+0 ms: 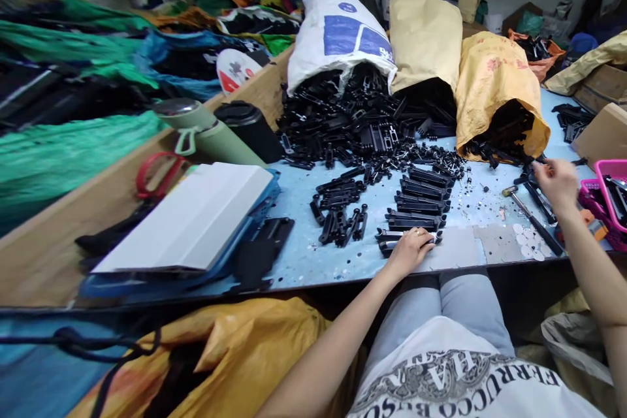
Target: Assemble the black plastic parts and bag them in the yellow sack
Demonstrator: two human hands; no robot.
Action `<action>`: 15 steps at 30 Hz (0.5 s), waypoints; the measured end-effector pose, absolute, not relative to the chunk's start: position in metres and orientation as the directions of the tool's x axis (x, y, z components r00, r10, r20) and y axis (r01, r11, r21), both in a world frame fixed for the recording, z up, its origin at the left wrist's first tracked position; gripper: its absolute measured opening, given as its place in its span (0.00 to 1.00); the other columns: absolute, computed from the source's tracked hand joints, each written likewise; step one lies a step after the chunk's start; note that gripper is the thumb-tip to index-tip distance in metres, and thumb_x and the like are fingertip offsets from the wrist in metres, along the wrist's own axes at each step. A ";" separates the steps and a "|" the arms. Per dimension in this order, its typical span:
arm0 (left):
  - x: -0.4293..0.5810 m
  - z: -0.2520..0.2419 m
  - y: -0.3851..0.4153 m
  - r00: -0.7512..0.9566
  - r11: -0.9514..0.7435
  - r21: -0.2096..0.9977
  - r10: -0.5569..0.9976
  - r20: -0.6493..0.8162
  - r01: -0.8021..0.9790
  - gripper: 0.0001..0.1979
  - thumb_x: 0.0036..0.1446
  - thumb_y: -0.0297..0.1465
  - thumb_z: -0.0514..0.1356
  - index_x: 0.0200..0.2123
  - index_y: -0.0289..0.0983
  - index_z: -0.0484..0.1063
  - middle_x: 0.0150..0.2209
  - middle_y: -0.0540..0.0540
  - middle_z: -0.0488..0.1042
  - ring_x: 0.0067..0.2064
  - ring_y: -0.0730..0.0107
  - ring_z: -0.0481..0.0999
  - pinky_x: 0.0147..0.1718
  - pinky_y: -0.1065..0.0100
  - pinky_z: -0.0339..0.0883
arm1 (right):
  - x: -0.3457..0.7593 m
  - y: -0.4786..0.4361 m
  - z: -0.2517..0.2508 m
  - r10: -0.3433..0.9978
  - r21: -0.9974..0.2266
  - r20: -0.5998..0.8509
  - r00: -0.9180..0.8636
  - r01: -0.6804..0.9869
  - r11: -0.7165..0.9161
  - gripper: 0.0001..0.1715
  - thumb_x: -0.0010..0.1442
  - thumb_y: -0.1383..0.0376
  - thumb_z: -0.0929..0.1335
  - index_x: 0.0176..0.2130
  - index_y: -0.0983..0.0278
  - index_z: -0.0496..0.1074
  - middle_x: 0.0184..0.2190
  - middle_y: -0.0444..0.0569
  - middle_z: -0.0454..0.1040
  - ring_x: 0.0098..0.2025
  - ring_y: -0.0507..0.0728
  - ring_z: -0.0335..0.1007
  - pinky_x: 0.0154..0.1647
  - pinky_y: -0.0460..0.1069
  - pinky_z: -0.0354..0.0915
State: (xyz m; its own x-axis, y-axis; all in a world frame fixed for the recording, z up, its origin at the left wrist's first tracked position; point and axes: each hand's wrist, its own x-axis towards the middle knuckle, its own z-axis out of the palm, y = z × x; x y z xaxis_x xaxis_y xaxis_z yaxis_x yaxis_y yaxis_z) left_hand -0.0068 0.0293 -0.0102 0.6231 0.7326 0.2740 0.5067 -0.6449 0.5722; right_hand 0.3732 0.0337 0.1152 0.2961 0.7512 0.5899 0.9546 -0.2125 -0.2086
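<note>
My left hand (413,250), with a ring on one finger, rests with its fingers bent over a long black part (389,246) at the near end of a column of black parts (422,191). My right hand (556,181) is raised at the right, fingers curled together near the mouth of the orange sack (497,78); what it pinches is too small to make out. Below it, a hammer (536,225) lies beside black tools. Smaller black pieces (337,199) form groups left of the column.
Black parts spill from a white sack (337,26) and a tan sack (425,42) at the back. Cups (247,124), a white box lid (191,215) and red scissors (147,176) stand left. A pink basket (605,176) and white discs (531,243) are right.
</note>
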 end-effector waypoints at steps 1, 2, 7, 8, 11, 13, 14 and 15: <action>-0.006 -0.007 0.024 0.583 -0.617 0.582 0.763 0.278 0.530 0.12 0.58 0.34 0.56 0.44 0.39 0.72 0.40 0.42 0.73 0.44 0.60 0.69 0.45 0.59 0.62 | 0.343 0.048 0.109 0.819 -0.189 0.551 0.158 0.980 -0.061 0.23 0.62 0.53 0.60 0.44 0.68 0.70 0.42 0.59 0.71 0.47 0.61 0.64 0.50 0.55 0.59; -0.006 -0.003 0.016 0.536 -0.585 0.603 0.794 0.288 0.543 0.14 0.57 0.35 0.57 0.46 0.39 0.71 0.42 0.42 0.73 0.46 0.58 0.69 0.47 0.57 0.61 | 0.312 0.066 0.101 0.865 -0.179 0.501 0.037 0.982 0.062 0.20 0.62 0.55 0.60 0.44 0.67 0.70 0.43 0.58 0.71 0.48 0.60 0.64 0.51 0.54 0.59; -0.008 0.010 -0.031 0.266 -0.252 0.895 0.951 0.158 0.368 0.16 0.56 0.37 0.57 0.47 0.40 0.70 0.43 0.43 0.72 0.46 0.61 0.71 0.48 0.60 0.63 | 0.190 0.150 0.066 0.949 -0.099 -0.007 -0.315 0.945 0.313 0.17 0.58 0.68 0.64 0.48 0.67 0.68 0.47 0.58 0.71 0.50 0.60 0.65 0.48 0.50 0.61; -0.011 0.010 -0.039 0.212 -0.127 0.948 0.975 0.065 0.291 0.16 0.55 0.38 0.58 0.46 0.40 0.70 0.41 0.43 0.73 0.44 0.63 0.72 0.46 0.61 0.64 | 0.179 0.161 0.062 0.944 -0.092 -0.061 -0.326 0.943 0.319 0.18 0.55 0.70 0.65 0.48 0.68 0.68 0.45 0.59 0.72 0.48 0.61 0.67 0.47 0.50 0.62; -0.024 0.007 -0.056 0.093 0.296 0.955 0.951 -0.294 -0.015 0.20 0.51 0.39 0.62 0.45 0.37 0.67 0.39 0.43 0.72 0.40 0.65 0.73 0.39 0.64 0.68 | 0.172 0.183 0.058 0.919 -0.105 -0.139 -0.369 0.928 0.356 0.22 0.50 0.71 0.69 0.47 0.69 0.69 0.42 0.58 0.74 0.44 0.61 0.70 0.44 0.50 0.63; -0.032 0.006 -0.061 0.090 0.512 0.823 0.857 -0.507 -0.245 0.22 0.47 0.39 0.65 0.45 0.37 0.66 0.40 0.42 0.72 0.40 0.64 0.74 0.39 0.64 0.68 | 0.179 0.192 0.061 0.899 -0.122 -0.181 -0.400 0.916 0.383 0.24 0.49 0.68 0.70 0.48 0.67 0.69 0.42 0.55 0.74 0.43 0.59 0.70 0.44 0.49 0.64; -0.036 0.006 -0.061 0.110 0.578 0.740 0.808 -0.580 -0.344 0.22 0.46 0.38 0.66 0.44 0.37 0.65 0.40 0.42 0.72 0.41 0.64 0.74 0.39 0.63 0.69 | 0.183 0.195 0.064 0.883 -0.145 -0.207 -0.420 0.906 0.397 0.26 0.49 0.65 0.71 0.49 0.66 0.69 0.42 0.53 0.74 0.43 0.58 0.71 0.43 0.48 0.64; -0.037 0.008 -0.059 0.129 0.614 0.664 0.768 -0.627 -0.426 0.22 0.46 0.38 0.66 0.42 0.37 0.65 0.39 0.42 0.72 0.41 0.63 0.75 0.39 0.62 0.69 | 0.186 0.197 0.066 0.867 -0.188 -0.240 -0.438 0.897 0.401 0.30 0.48 0.62 0.72 0.50 0.65 0.68 0.44 0.52 0.74 0.43 0.58 0.71 0.44 0.48 0.64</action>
State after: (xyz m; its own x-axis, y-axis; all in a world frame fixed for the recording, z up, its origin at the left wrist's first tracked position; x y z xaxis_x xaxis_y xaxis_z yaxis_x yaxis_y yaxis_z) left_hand -0.0371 -0.0585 0.0076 0.1291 0.7681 -0.6272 -0.4258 0.6141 0.6644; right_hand 0.1862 0.1965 0.0657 -0.4378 0.8666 -0.2396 0.8966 0.4011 -0.1878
